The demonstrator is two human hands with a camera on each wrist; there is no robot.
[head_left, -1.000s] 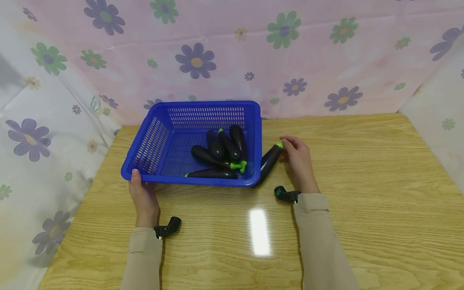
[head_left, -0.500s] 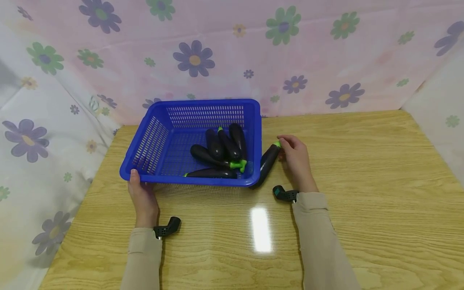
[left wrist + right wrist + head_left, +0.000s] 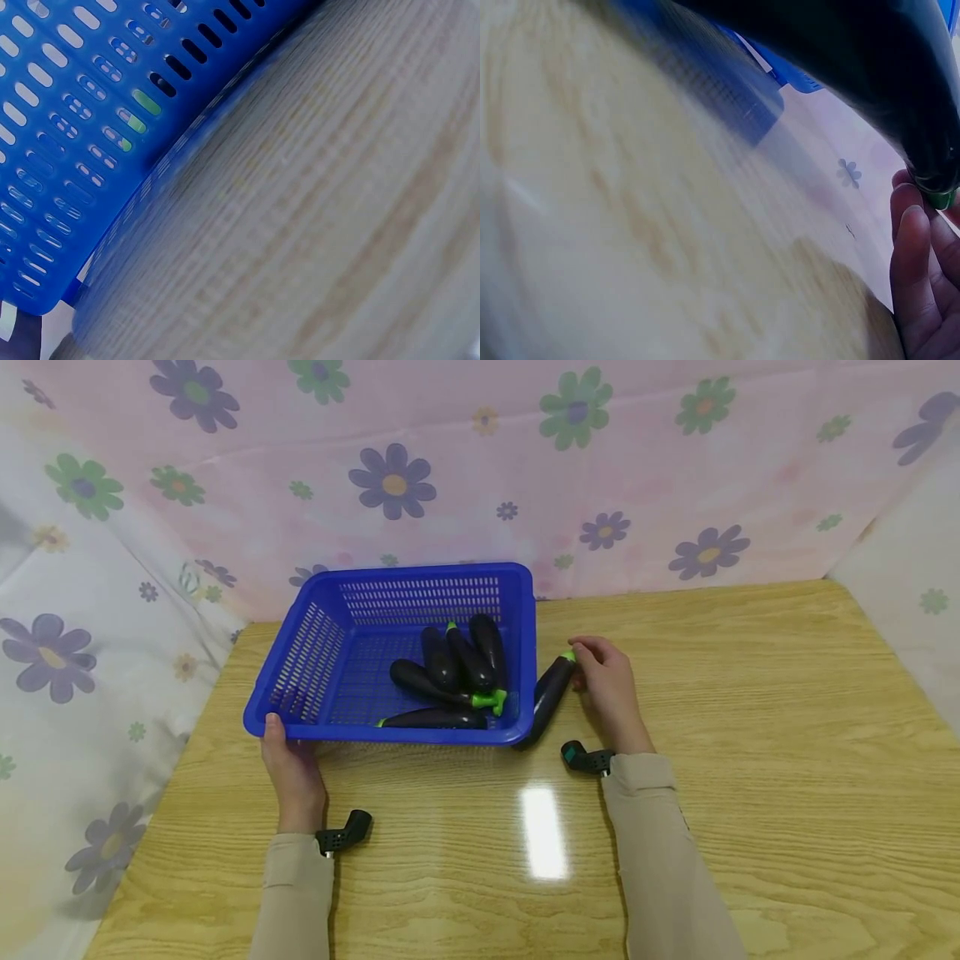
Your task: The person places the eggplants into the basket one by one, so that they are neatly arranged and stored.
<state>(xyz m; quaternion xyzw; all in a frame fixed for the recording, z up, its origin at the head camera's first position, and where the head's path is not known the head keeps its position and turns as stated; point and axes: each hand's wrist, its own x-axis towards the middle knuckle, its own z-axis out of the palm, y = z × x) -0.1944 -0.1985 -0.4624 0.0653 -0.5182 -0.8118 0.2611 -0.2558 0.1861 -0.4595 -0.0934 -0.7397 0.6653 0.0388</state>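
Note:
In the head view a blue plastic basket [image 3: 405, 734] with slotted walls holds several dark eggplants [image 3: 439, 658] with green stems, bunched toward its right side. My left hand [image 3: 294, 781] grips the basket's front left corner, thumb over the rim and the other fingers hidden beneath. To the right of the basket, my right hand [image 3: 611, 689] pinches one eggplant [image 3: 551, 697] by its green stem. That eggplant slants down to the left, its thick end overlapping the basket's front right corner. The right wrist view shows the fingers [image 3: 913, 247] at the green stem [image 3: 940, 199], with the dark body above.
A wood-grain table [image 3: 750, 760] lies under everything. Behind it hangs a pink flowered cloth [image 3: 465, 460], and a white flowered cloth [image 3: 75, 710] stands at the left. Each wrist carries a small black camera [image 3: 348, 831]. The basket wall [image 3: 90, 112] fills the left wrist view's upper left.
Almost nothing differs. The whole scene shifts slightly leftward in the head view; both hands keep their grip on the basket and the eggplant's stem.

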